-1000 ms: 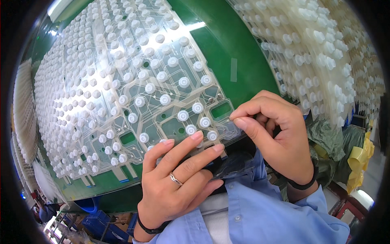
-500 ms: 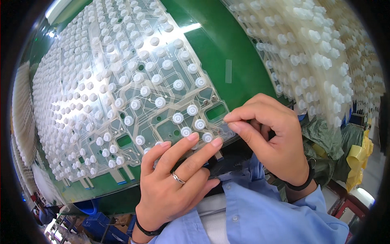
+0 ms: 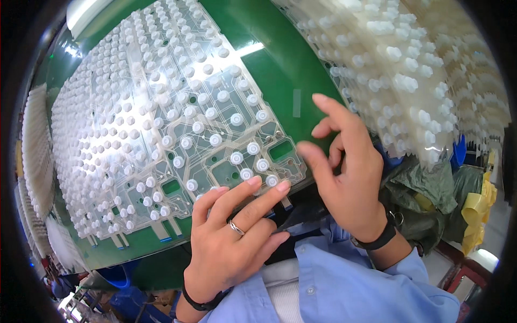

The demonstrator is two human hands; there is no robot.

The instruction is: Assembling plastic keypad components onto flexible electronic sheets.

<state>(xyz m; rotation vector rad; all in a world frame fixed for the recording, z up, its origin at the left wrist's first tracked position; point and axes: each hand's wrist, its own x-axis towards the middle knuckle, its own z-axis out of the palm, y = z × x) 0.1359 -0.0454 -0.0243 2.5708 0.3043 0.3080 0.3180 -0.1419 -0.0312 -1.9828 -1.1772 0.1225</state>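
One green tabletop (image 3: pixel 288 59) is spreading under a clear circuit sheet (image 3: pixel 223 129), which is lying flat ahead of the left hand (image 3: pixel 237 237) and just left of the right hand (image 3: pixel 347 167). Beyond and right of the right hand, a mass of similar sheets (image 3: pixel 388 81) is rising, presumably for easy reach. The left hand is resting unfolded, fingers slightly apart and grasping nothing visible, its fingertips lying at the sheet's near edge, probably to stop it sliding. The right hand is hovering beside the corner, thumb and forefinger well parted, holding nothing that shows. Ahead of the left fingertips, the sheet is looking glossy and see-through, carrying pale traces and small white domes (image 3: pixel 236 119).
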